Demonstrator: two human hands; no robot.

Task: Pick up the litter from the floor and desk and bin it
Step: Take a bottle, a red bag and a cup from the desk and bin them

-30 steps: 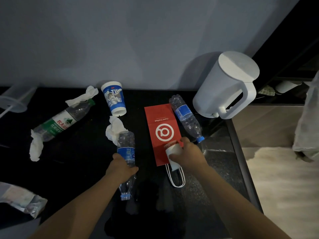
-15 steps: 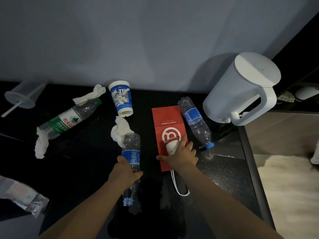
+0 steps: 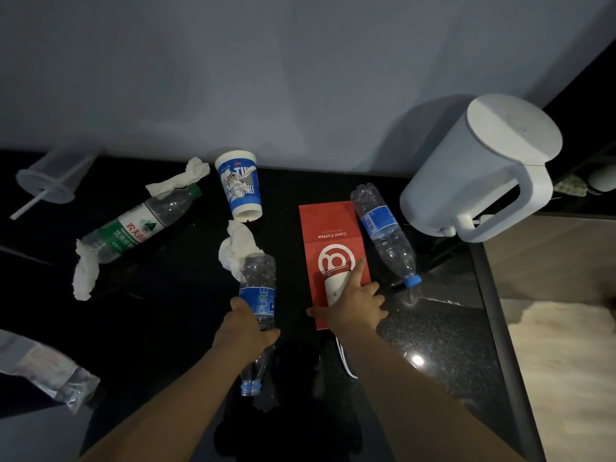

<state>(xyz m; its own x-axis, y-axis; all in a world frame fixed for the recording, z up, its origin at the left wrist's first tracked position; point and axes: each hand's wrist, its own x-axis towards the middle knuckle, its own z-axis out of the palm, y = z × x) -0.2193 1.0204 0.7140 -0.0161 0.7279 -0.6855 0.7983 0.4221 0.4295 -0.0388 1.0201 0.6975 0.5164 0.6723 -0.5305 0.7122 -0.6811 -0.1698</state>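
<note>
Left hand point(image 3: 247, 330) grips blue-label bottle point(image 3: 258, 281); at 3 o'clock, right hand point(image 3: 354, 306), fingers straight, rests on white cup point(image 3: 334, 282) atop red bag point(image 3: 328, 225).

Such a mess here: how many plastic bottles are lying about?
3: a green-labelled bottle at left, a PURE bottle gripped by the left hand, a third bottle between the red bag and white kettle. None seems hidden.

Colours on the black, speckled desk point(image 3: 443, 331)
Red bag point(image 3: 328, 225), white ring logo; back-edge cup point(image 3: 239, 188) blue-white cartoon print; green-labelled bottle point(image 3: 133, 228), green cap; right bottle point(image 3: 383, 228) blue label, blue cap.
</note>
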